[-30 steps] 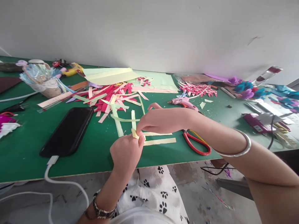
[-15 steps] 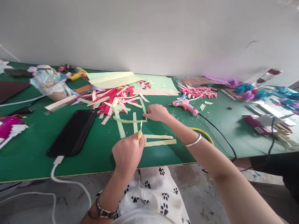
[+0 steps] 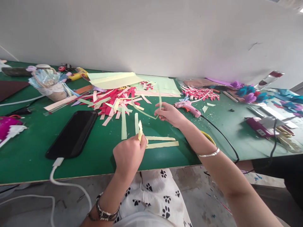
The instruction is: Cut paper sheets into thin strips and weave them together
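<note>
My left hand (image 3: 129,155) is closed around a folded pale yellow paper strip (image 3: 140,128), its end sticking up past the thumb, just above the near edge of the table. My right hand (image 3: 170,114) pinches a pale green paper strip (image 3: 144,113), bent sharply at the fingers and lifted off the table. Two pale green strips (image 3: 123,124) lie lengthwise left of centre. Beyond my left hand, two pale yellow strips (image 3: 163,144) lie crosswise. A pile of red, pink and green paper strips (image 3: 111,105) spreads behind them.
A black phone (image 3: 73,134) with a white cable lies at left. The pink glue gun (image 3: 189,107) rests right of my right hand, its black cord running to the near edge. Paper sheets (image 3: 113,80), a woven red-and-white paper piece (image 3: 202,93) and a wrapped basket (image 3: 53,90) stand farther back.
My right hand has moved right and lifted the bent green strip from across the other strips. My left hand stays nearly in place, its yellow strip tilted slightly differently.
</note>
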{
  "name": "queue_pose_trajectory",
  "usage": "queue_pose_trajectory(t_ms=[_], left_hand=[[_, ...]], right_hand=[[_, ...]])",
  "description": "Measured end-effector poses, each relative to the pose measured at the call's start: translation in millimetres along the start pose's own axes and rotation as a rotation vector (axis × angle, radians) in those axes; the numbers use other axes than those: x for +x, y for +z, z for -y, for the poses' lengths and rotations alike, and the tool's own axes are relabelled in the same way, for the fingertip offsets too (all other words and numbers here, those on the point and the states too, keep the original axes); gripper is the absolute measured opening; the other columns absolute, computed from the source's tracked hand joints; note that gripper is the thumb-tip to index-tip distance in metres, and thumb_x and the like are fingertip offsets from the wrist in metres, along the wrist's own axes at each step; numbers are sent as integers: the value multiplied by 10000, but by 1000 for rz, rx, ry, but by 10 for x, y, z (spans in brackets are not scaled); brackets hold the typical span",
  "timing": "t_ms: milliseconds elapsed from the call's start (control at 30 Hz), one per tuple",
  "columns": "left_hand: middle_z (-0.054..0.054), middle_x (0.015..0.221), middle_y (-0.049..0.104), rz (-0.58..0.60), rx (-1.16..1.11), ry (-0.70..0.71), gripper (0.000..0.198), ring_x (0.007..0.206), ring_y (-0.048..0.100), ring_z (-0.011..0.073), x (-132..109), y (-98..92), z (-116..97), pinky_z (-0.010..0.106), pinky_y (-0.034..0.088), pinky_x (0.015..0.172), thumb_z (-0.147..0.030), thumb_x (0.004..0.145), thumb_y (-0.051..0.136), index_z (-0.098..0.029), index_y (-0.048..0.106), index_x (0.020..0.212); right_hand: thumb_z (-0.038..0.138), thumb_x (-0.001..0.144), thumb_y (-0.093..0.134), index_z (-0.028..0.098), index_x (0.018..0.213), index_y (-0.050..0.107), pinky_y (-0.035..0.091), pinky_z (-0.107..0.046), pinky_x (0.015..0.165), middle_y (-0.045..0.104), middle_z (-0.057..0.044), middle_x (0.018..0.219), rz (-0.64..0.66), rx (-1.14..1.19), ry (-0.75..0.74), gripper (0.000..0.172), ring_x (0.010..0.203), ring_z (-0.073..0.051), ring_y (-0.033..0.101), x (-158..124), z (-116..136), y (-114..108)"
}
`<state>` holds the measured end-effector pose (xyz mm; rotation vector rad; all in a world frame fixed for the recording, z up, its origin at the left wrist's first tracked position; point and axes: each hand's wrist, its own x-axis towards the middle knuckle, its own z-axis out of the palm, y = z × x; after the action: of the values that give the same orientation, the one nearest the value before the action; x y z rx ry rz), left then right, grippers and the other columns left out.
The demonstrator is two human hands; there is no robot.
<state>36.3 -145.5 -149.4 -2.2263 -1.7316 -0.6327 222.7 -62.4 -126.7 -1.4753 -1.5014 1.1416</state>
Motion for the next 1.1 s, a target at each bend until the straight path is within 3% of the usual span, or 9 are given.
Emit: queue_pose_trajectory(t_ms=[167,267,433,533,633,800,967,1100], left_hand=[[-6,288,329,30,-11,-7,484,276,270,99,14,-8,-12,208,111,366,-323,839,421,-146,584,420],[-2,295,334,48,-1,-23,487,283,287,108,19,-7,-9,211,111,366,-329,840,417,-148,583,419],[-1,306,341,83,6,-28,497,288,291,110,15,2,-1,212,107,365,-343,848,408,-150,588,427],[-7,304,316,50,14,-14,505,292,266,105,11,9,-5,210,104,364,-343,848,411,-151,575,411],[-17,301,287,9,22,-9,501,295,221,93,10,9,-12,206,100,363,-333,837,429,-152,553,386],[-26,303,259,3,46,-6,507,308,168,81,10,4,-21,202,96,363,-332,825,447,-152,521,357],[-18,305,277,39,63,-19,519,313,178,81,11,-2,-21,206,102,371,-350,838,421,-153,534,371],[-3,305,316,96,50,-24,531,310,249,91,16,-13,-21,213,108,379,-367,854,396,-155,550,392]], right_hand=[[201,721,605,180,923,528,489,-242,646,571,15,778,-6,51,-166,216,678,-93,560,-497,74,-57],[216,768,570,175,815,567,495,-250,650,582,-1,768,-36,-12,-211,62,693,-108,564,-750,15,63],[234,828,534,194,815,586,508,-230,624,613,-25,836,-91,-133,-270,67,721,-119,589,-1029,-154,305],[220,841,526,208,894,589,524,-261,687,628,-39,897,-112,-229,-323,83,798,-145,607,-1154,-205,355],[165,854,496,211,952,597,523,-293,769,648,-48,931,-133,-311,-393,149,874,-164,620,-1255,-252,379],[97,885,384,206,964,612,540,-257,732,669,-57,925,-137,-355,-521,264,866,-150,646,-1329,-338,446],[106,905,326,202,971,594,540,-269,739,672,-59,889,-62,-289,-593,292,901,-152,642,-1302,-352,440],[90,895,363,214,972,584,531,-262,705,650,-49,878,18,-186,-612,265,818,-130,633,-1283,-341,438]])
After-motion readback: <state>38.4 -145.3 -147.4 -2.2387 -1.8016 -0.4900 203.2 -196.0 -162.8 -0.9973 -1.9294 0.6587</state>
